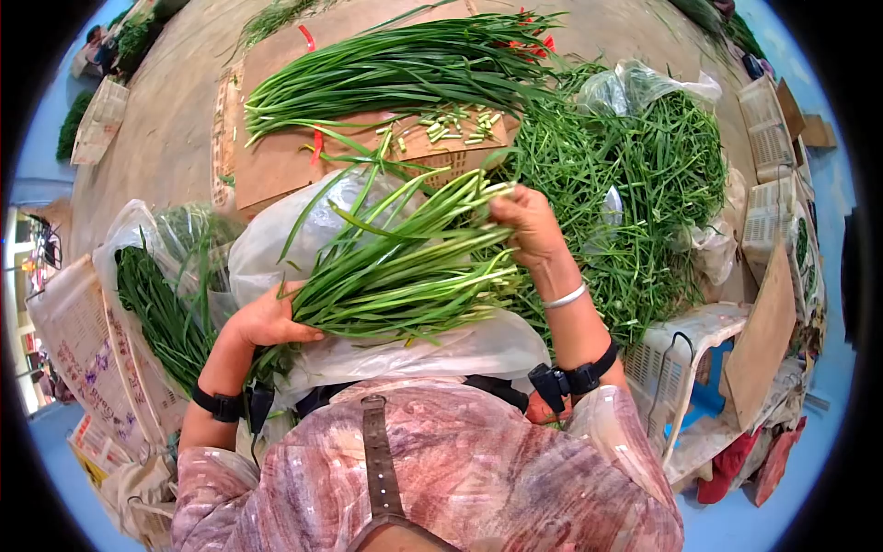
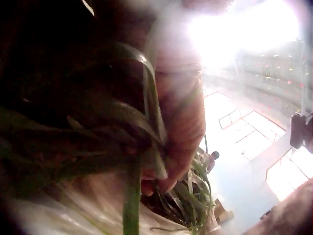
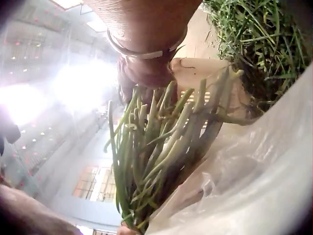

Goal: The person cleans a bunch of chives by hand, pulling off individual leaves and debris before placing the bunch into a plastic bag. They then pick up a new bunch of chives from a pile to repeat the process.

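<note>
A loose bunch of garlic chives [image 1: 395, 267] lies across the lap, pale stem ends to the right. My left hand [image 1: 269, 320] grips its leafy side, thumb over the top. In the left wrist view, dim flat leaves [image 2: 154, 98] cross in front of that hand. At the stem ends, my right hand [image 1: 532, 221] pinches some stalks with curled fingers. The right wrist view shows the cut stem ends [image 3: 171, 105] fanned out below the right hand [image 3: 146, 73], which wears a bangle. Beneath the bunch, clear plastic sheeting [image 1: 432, 354] covers the lap.
A neat pile of chives [image 1: 395, 74] lies on cardboard [image 1: 267, 175] ahead, beside short cut stem pieces [image 1: 460, 126]. Loose trimmed leaves [image 1: 635, 184] heap up at the right. More chives [image 1: 156, 304] stand in plastic at the left. A white crate [image 1: 690, 340] sits near the right elbow.
</note>
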A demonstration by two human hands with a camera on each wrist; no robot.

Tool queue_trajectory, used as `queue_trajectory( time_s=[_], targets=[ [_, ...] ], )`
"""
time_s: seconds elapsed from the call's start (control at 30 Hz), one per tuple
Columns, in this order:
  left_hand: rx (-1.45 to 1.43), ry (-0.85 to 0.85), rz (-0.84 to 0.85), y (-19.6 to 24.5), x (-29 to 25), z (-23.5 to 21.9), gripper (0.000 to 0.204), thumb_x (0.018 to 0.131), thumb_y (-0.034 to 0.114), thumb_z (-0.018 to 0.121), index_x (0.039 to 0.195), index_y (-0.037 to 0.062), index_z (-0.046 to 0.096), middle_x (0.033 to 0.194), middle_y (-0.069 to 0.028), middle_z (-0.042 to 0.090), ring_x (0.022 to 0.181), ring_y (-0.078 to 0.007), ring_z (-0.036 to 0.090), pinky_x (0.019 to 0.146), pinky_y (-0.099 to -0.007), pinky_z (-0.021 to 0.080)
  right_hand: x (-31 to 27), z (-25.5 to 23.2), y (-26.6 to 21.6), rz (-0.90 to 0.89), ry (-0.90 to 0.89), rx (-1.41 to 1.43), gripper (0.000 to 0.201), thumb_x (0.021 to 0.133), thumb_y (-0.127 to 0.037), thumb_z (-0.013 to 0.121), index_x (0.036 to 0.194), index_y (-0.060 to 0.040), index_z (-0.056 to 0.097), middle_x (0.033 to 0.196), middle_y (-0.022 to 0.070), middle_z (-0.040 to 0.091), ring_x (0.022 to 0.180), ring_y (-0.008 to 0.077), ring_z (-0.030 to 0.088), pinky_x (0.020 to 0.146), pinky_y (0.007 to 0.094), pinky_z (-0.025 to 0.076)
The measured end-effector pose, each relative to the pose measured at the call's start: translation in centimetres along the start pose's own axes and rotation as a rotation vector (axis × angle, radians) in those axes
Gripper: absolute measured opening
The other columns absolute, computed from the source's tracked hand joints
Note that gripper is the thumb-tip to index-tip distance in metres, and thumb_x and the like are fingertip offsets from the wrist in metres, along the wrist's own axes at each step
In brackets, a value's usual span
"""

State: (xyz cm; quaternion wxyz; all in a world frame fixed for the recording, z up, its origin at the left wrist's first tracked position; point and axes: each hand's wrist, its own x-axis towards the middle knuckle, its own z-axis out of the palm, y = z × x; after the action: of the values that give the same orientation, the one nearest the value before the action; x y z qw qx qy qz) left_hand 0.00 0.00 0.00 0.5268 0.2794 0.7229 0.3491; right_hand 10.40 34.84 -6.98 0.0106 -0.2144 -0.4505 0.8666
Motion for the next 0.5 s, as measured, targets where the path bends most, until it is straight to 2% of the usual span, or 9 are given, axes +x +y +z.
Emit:
queue_trajectory(
  time_s=[0.03,0.07,0.17,0.23,0.27,0.3,0.37,0.43,0.5],
  targets=[
    [-0.008,-0.011,0.021,0.3,0.0,0.0,0.060,0.066,0.009,0.075,0.120,0.0003,0.050,0.109,-0.0072,0.060,0.097,-0.0127,0.051,0.087,-0.0291,0.042,0.0,-0.7,0.2,-0.067,0.045,0.139,0.011,0.080,-0.008,0.064,0.084,-0.0025,0.054,0.075,0.0072,0.060,0.065,0.0189,0.058,0.063,0.0313,0.052],
    [-0.015,-0.024,0.041,0.5,0.0,0.0,0.059,0.066,0.009,0.074,0.119,0.0000,0.050,0.108,-0.0075,0.060,0.096,-0.0131,0.051,0.087,-0.0294,0.043,0.0,-1.5,0.1,-0.180,-0.063,0.358,0.010,0.084,-0.010,0.058,0.079,-0.0044,0.052,0.071,0.0057,0.057,0.063,0.0177,0.056,0.061,0.0299,0.050],
    [-0.106,-0.011,0.023,0.9,0.1,0.3,0.057,0.067,0.007,0.074,0.118,-0.0004,0.051,0.107,-0.0073,0.060,0.094,-0.0134,0.051,0.086,-0.0295,0.043,-0.2,-5.3,-0.6,-0.264,-0.179,0.991,0.019,0.091,-0.025,0.052,0.085,-0.0072,0.053,0.074,0.0066,0.056,0.065,0.0165,0.055,0.060,0.0286,0.049],
    [-0.054,-0.022,0.005,0.9,0.1,0.0,0.060,0.066,0.005,0.074,0.120,-0.0007,0.049,0.110,-0.0070,0.059,0.097,-0.0138,0.051,0.088,-0.0294,0.042,0.1,-6.3,-1.5,-0.273,-0.149,0.909,0.020,0.090,-0.027,0.052,0.091,-0.0068,0.054,0.079,0.0072,0.057,0.066,0.0151,0.055,0.059,0.0290,0.048],
    [-0.004,-0.033,-0.009,0.9,0.3,-0.2,0.063,0.065,0.003,0.074,0.122,-0.0011,0.047,0.113,-0.0067,0.058,0.101,-0.0141,0.050,0.090,-0.0292,0.041,-0.1,-6.5,-1.8,-0.199,0.124,0.425,0.023,0.090,-0.027,0.054,0.099,-0.0062,0.054,0.087,0.0072,0.058,0.069,0.0154,0.056,0.061,0.0297,0.048],
    [-0.003,-0.031,-0.001,0.8,0.6,-0.3,0.063,0.065,0.003,0.074,0.122,-0.0011,0.047,0.113,-0.0067,0.058,0.101,-0.0141,0.050,0.090,-0.0292,0.041,-1.5,-3.3,-3.1,-0.118,0.147,0.187,0.028,0.084,-0.021,0.062,0.104,-0.0033,0.055,0.091,0.0082,0.060,0.073,0.0145,0.056,0.065,0.0291,0.048],
    [-0.106,-0.068,-0.017,0.1,0.4,-0.2,0.064,0.065,0.003,0.073,0.123,-0.0009,0.046,0.112,-0.0068,0.058,0.100,-0.0137,0.050,0.089,-0.0291,0.041,-1.7,-1.1,-3.0,-0.081,-0.099,-0.595,0.031,0.077,-0.017,0.067,0.102,0.0001,0.060,0.088,0.0087,0.062,0.075,0.0131,0.057,0.069,0.0268,0.047],
    [-0.086,-0.072,-0.021,0.9,0.4,0.0,0.062,0.066,0.002,0.073,0.122,-0.0013,0.047,0.111,-0.0071,0.059,0.100,-0.0133,0.050,0.089,-0.0290,0.041,-0.9,1.1,-2.6,-0.105,-0.226,-0.802,0.028,0.072,-0.014,0.070,0.094,0.0016,0.064,0.080,0.0069,0.063,0.075,0.0117,0.056,0.069,0.0254,0.046],
    [-0.076,-0.014,0.024,1.1,0.3,0.2,0.061,0.066,0.003,0.073,0.121,-0.0011,0.048,0.110,-0.0076,0.059,0.098,-0.0133,0.051,0.087,-0.0293,0.042,0.0,0.9,-1.3,-0.169,-0.181,-0.761,0.018,0.073,-0.012,0.070,0.086,0.0010,0.066,0.076,0.0043,0.063,0.070,0.0109,0.056,0.067,0.0249,0.046]
  ],
)
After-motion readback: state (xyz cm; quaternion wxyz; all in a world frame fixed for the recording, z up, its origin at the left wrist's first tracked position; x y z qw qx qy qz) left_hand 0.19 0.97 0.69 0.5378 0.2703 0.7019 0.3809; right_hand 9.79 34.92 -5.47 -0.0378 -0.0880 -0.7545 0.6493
